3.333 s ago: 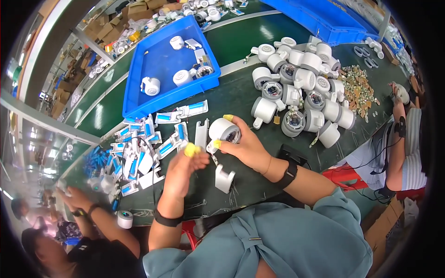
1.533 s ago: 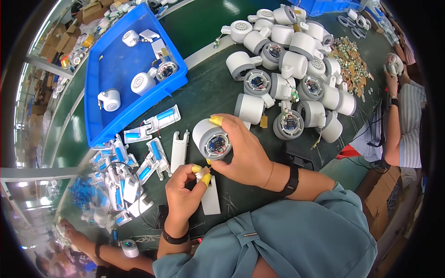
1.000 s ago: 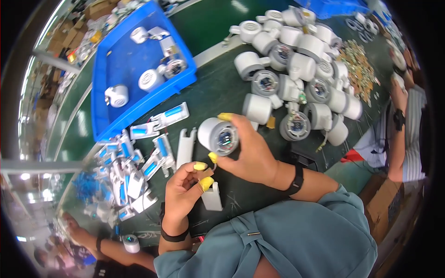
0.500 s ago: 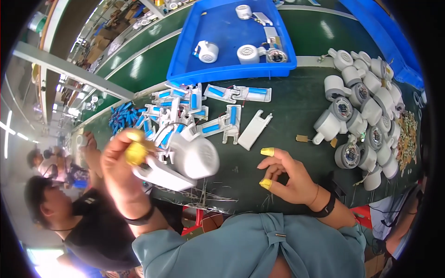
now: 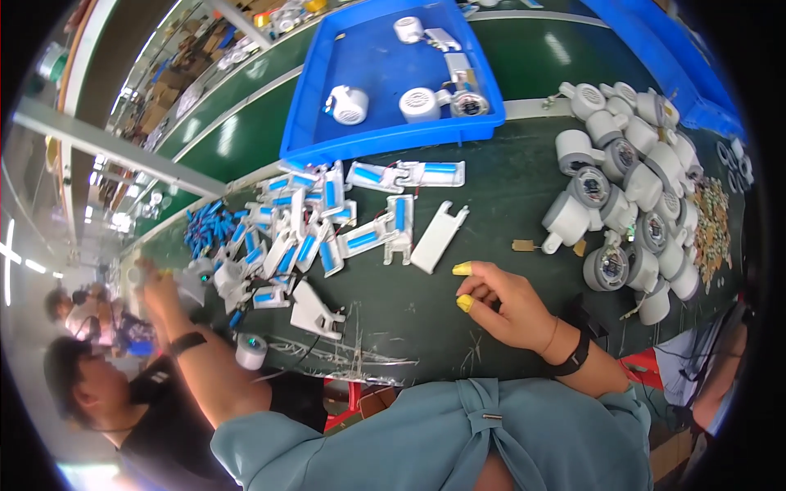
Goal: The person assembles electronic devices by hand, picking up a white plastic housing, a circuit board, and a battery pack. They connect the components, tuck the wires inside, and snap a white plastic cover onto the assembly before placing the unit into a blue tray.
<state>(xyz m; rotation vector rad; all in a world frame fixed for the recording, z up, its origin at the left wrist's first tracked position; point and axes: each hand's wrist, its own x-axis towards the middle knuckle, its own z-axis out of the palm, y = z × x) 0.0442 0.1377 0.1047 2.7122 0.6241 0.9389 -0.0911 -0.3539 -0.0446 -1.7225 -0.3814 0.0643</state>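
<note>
My left hand point(image 5: 162, 299) reaches to the far left, beside a blurred white round housing point(image 5: 191, 280). Its fingers are smeared by motion, and whether it grips the housing does not show. My right hand point(image 5: 509, 304) hovers over the dark green tabletop, thumb and forefinger apart, holding nothing. Yellow covers sit on those two fingertips. Ahead of it lies a flat white plastic cover point(image 5: 440, 237). Another white cover point(image 5: 313, 311) lies tilted at the near left. Behind it are piled white plastic shells with blue battery cells point(image 5: 305, 245).
A blue tray point(image 5: 393, 148) at the back holds several small white fan parts. Grey-and-white fan heads point(image 5: 591, 186) are heaped at the right, beside small circuit boards point(image 5: 711, 229). Loose blue cells point(image 5: 211, 227) lie at the left. A co-worker point(image 5: 106, 385) sits at the left.
My left hand has swung far left, away from the white fan part and the cover near it. That cover now rests on the table. My right hand has barely moved.
</note>
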